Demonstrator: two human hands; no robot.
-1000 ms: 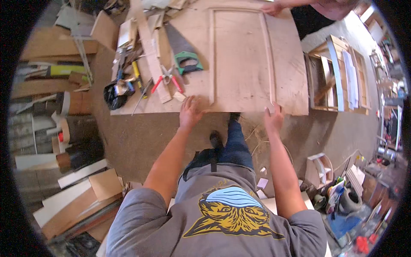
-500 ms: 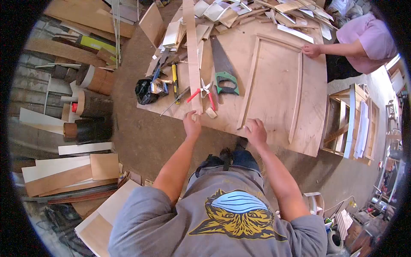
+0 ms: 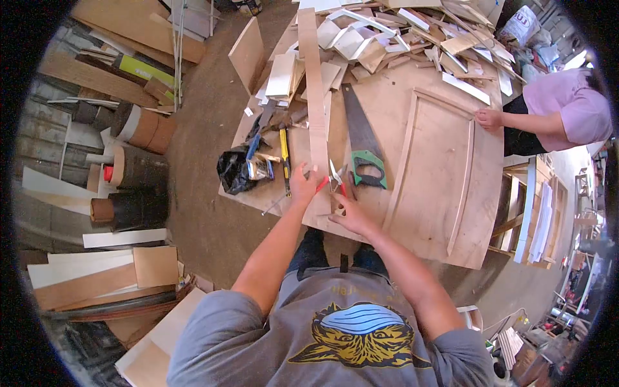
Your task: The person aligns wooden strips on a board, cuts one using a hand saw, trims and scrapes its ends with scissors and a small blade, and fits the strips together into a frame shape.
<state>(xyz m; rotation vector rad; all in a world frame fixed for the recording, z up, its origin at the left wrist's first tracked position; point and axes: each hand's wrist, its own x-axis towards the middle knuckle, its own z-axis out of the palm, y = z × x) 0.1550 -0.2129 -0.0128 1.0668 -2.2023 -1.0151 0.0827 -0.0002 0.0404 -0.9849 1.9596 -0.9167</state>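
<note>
My left hand (image 3: 301,185) lies over the near part of a long thin wood strip (image 3: 314,106), fingers curled around a thin metal rod (image 3: 274,205) whose far end shows by the thumb. Beside it rest shears with red handles (image 3: 323,184), jaws pointing away and handles spread. My right hand (image 3: 353,215) is on the near edge of the plywood sheet (image 3: 412,238), fingers apart over the shears' right handle and a small wood block (image 3: 336,207), partly hidden. A green-handled handsaw (image 3: 365,138) lies to the right. On the left are a yellow-and-black tool (image 3: 284,155) and a black plastic bag (image 3: 233,171).
A thin wood frame (image 3: 405,151) lies on the plywood's right half. Another person's hand (image 3: 489,119) touches its far right corner. Scrap wood (image 3: 387,39) is heaped at the back. Boards (image 3: 97,271) and dark rolls (image 3: 138,206) stand left; a wooden rack (image 3: 532,206) stands right.
Both my hands have moved forward from the plywood's near edge onto the tools and strip. The view has shifted, so the bench appears lower and farther right.
</note>
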